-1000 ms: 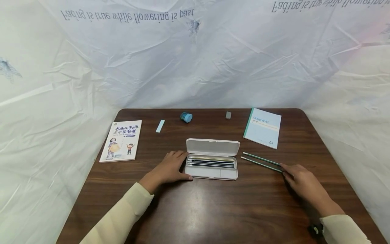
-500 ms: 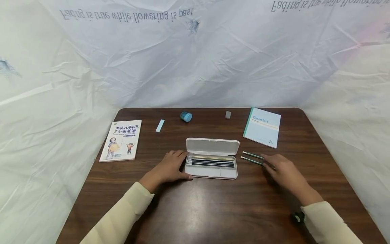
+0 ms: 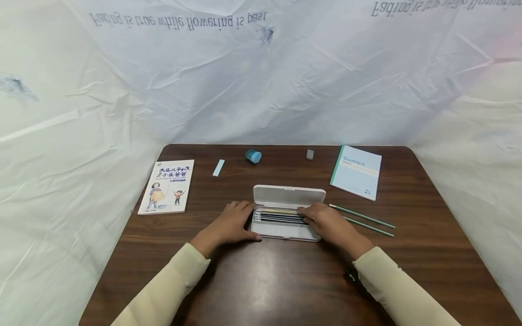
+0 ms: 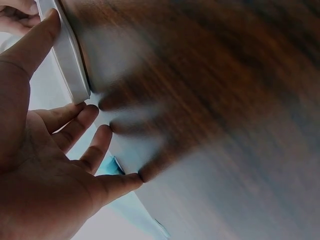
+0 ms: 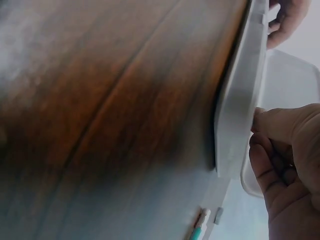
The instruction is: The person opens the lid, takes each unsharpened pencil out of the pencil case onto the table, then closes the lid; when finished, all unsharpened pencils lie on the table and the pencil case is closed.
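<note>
An open white pencil case (image 3: 277, 231) lies mid-table with several pencils (image 3: 281, 218) in its rear compartment. My left hand (image 3: 232, 222) holds its left end, thumb on the front wall and fingers at the side and back; in the left wrist view, the fingers of the left hand (image 4: 65, 155) are spread at the case's corner. At the right end, my right hand (image 3: 332, 226) reaches over the rim with its fingertips at the pencils. The right wrist view shows the right hand's (image 5: 290, 160) bent fingers, but the case wall hides their tips. Two green pencils (image 3: 367, 216) lie right of the case.
A picture-cover book (image 3: 166, 186) lies at the left and a Gambit notebook (image 3: 356, 172) at the right. Along the back are a pale blue strip (image 3: 218, 167), a blue pencil sharpener (image 3: 253, 156) and a grey eraser (image 3: 310, 155). White sheeting surrounds the table.
My right hand has moved left from the two green pencils, leaving them on the table, and now reaches into the case. My left hand has stayed at the case's left end.
</note>
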